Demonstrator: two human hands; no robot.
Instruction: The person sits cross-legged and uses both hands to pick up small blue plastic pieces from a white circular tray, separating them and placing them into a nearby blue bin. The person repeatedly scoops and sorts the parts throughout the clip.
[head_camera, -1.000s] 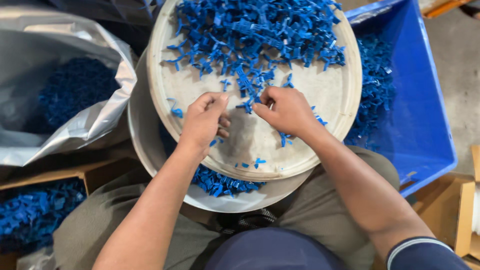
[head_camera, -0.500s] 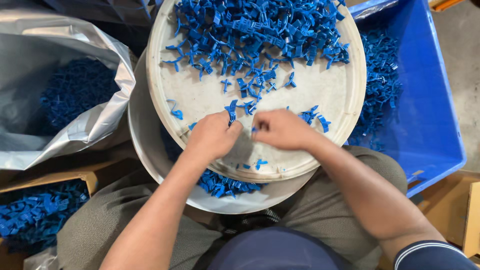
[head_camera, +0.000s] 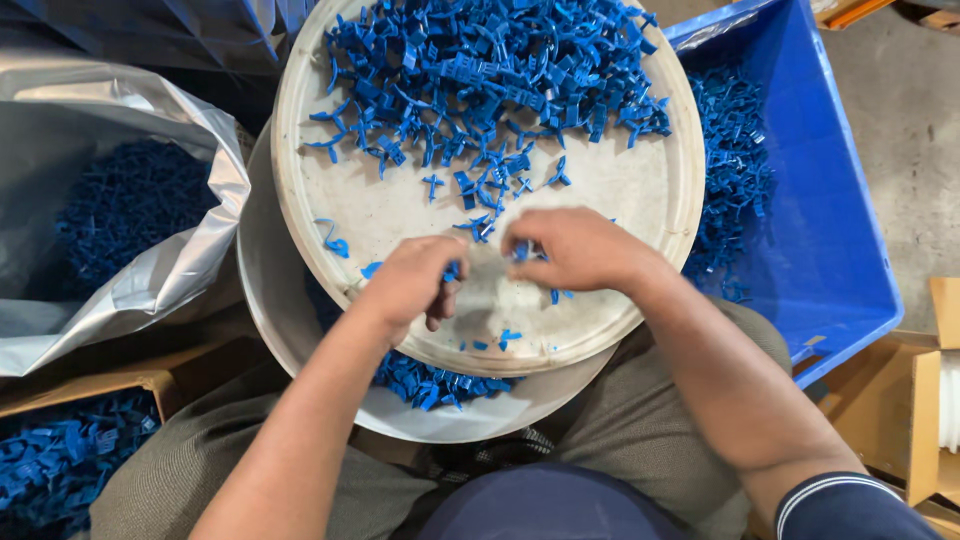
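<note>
Between both hands' (head_camera: 415, 283) (head_camera: 580, 250) grip, small blue plastic pieces (head_camera: 452, 270), over round tray (head_camera: 640, 200).

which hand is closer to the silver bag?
Left. The left hand is over the round tray's near-left part, toward the silver bag; the right hand is further right.

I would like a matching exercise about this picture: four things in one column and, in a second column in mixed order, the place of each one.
Things:
1. blue crate
2. silver bag
3. round tray
4. cardboard box

Places:
A. lower left corner, with blue plastic pieces inside
B. in the middle, under both hands
C. at the right side, beside the tray
D. at the left side, open, with blue pieces inside

Pairs: 1-C, 2-D, 3-B, 4-A

The left hand and the right hand each pinch small blue plastic pieces over the tray.
</note>
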